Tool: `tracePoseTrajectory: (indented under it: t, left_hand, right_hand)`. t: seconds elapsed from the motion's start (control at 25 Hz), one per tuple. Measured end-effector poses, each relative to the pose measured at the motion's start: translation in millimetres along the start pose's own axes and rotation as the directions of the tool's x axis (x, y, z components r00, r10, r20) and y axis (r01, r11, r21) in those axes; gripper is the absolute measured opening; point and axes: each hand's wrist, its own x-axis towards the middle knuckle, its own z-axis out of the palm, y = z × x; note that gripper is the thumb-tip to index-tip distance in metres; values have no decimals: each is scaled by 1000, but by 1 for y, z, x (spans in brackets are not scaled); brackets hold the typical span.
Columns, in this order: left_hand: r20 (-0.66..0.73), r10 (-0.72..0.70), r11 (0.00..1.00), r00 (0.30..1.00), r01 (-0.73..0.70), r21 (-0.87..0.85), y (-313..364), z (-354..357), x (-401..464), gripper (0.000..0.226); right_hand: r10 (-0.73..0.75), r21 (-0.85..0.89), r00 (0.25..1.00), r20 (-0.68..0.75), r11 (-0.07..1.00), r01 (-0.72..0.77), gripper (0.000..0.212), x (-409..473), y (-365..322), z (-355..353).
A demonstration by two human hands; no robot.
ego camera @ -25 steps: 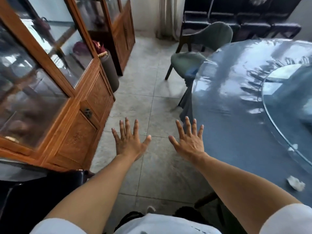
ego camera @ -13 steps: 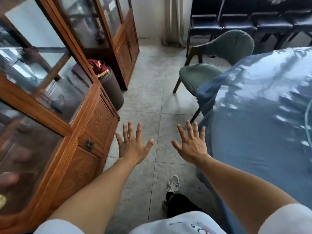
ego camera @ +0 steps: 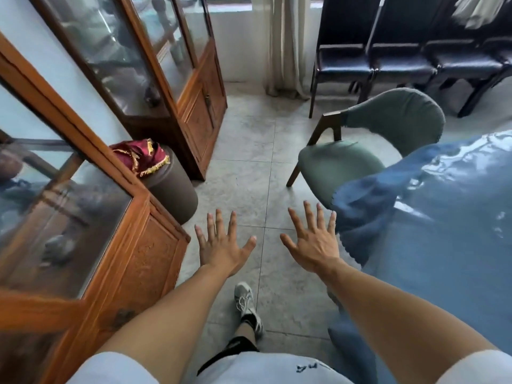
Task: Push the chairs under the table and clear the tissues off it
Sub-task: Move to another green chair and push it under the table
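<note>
Judging by the layout, task's early: counter (ego camera: 457, 231) w/ blue cloth sits at right, green chair (ego camera: 360, 151) at its far edge is only partly tucked, back sticking out. No tissues in view, so can't tell that part. Left hand (ego camera: 221, 248) & right hand (ego camera: 313, 245) both spread wide, empty, palms down over the floor.

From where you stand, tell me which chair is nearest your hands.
The green chair beside the blue-covered table. The black chairs stand further off in a row.
</note>
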Motion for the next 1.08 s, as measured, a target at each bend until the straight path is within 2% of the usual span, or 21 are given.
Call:
tracePoseTrajectory:
  t: [0.4, 0.64, 0.84, 1.08]
  left_hand:
    - [58, 86, 994, 995, -82, -66, -25, -87, 270, 91]
    - [42, 136, 991, 990, -135, -23, -30, -146, 426, 93]
    - [58, 189, 981, 980, -192, 37, -12, -183, 560, 95]
    - [30, 287, 952, 957, -288, 100, 52, -257, 740, 94]
  right_hand:
    - [133, 40, 990, 47, 990, -135, 79, 263, -37, -46]
    - [184, 81, 982, 51, 979, -188, 78, 412, -47, -80]
    - [240, 95, 967, 88, 964, -248, 78, 535, -22, -84]
    - [272, 116, 962, 32, 955, -274, 77, 717, 25, -135]
